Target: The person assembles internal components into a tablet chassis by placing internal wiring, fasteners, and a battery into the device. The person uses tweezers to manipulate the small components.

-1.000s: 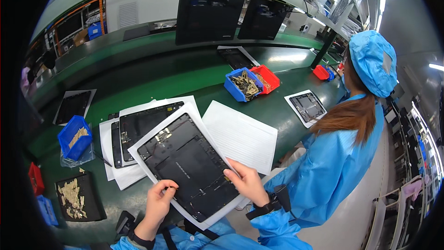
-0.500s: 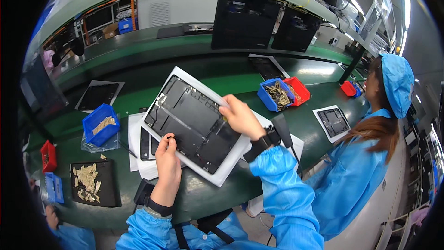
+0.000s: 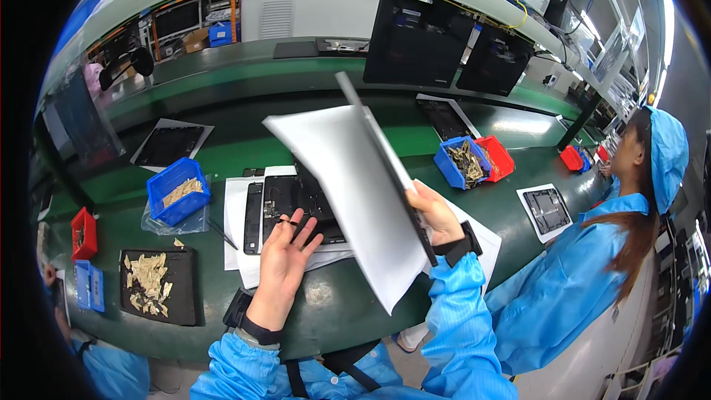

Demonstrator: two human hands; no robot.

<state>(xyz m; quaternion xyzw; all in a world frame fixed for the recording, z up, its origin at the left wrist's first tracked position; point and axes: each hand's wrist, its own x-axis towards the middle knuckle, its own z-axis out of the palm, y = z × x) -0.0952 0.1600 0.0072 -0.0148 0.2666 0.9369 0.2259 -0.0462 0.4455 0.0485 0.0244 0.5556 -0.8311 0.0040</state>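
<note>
Holds in the right hand (image 3: 437, 216), right of centre, a thin, dark, rigid rectangular panel (image 3: 392, 172), turned nearly edge-on to the camera and raised in the middle of the frame over a long green smooth-topped bench (image 3: 326, 328). Grips near the lower end of the visible edge, fingers closed and partly hidden. Carries alongside it a large, white, flexible rectangular sheet (image 3: 333, 170), bowed and flaring toward lower left; cannot tell how closely pressed to the panel.

Holds the left hand (image 3: 287, 267) below and left of centre, half open, outer fingers parted, apart from panel and sheet. Shows at its fingertips a small, black, thin strip (image 3: 283, 221); cannot tell whether pinched or merely resting there.

To handle this well, best to clamp panel and sheet together by the rim, given the apparent slack in the sheet, and to avoid pressing on the panel's broad face. Better to turn slowly, with no billowing or snagging on the pile of black, flat, tablet-shaped parts (image 3: 280, 200) left of centre. Support the free lower corner with the left palm if sagging, strip clear of the panel. Swing well wide of the blue open-topped plastic bin (image 3: 446, 174), upper right of centre, heaped with scraps.
</note>
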